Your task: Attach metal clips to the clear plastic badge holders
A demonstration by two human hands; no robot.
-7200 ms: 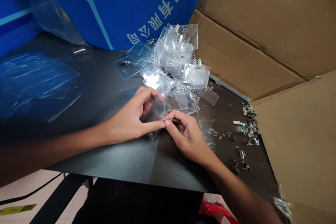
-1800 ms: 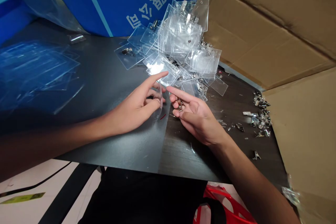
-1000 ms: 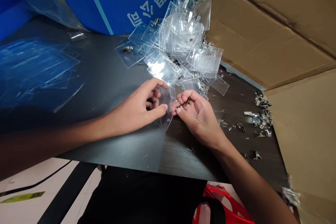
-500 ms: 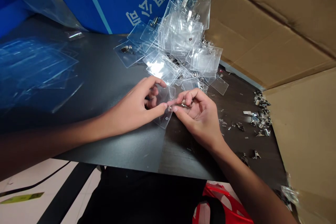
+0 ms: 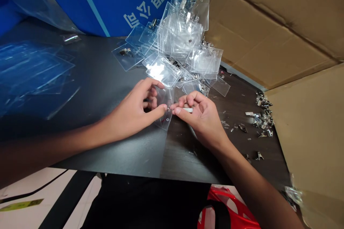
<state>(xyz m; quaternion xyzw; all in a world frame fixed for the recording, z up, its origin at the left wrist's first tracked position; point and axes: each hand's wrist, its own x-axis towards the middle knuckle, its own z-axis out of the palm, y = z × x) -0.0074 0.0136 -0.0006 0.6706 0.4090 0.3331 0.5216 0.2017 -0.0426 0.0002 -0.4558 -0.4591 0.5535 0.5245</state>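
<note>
My left hand (image 5: 135, 105) pinches a clear plastic badge holder (image 5: 164, 121) between thumb and fingers, with its punched hole showing near the lower edge. My right hand (image 5: 201, 116) curls around a small metal badge clip (image 5: 188, 110), which is partly hidden by the fingers. Its fingertips meet the holder's right edge, and the clip's end lies close to my left thumb. A heap of clear badge holders (image 5: 177, 39) with metal clips among them lies just beyond both hands.
Loose metal clips and fragments (image 5: 263, 114) lie scattered on the dark wood table (image 5: 188, 161). A black sheet (image 5: 118, 154) covers its left part, under flat plastic sheets (image 5: 34, 69). Cardboard flaps (image 5: 268, 25) rise at right, a blue printed board (image 5: 80, 3) behind, and a red plastic object (image 5: 225, 204) sits below.
My hands have closed in from their spread position, bringing the clip to the holder's edge. The holder now lies flatter in my left hand. The whole view has shifted slightly.
</note>
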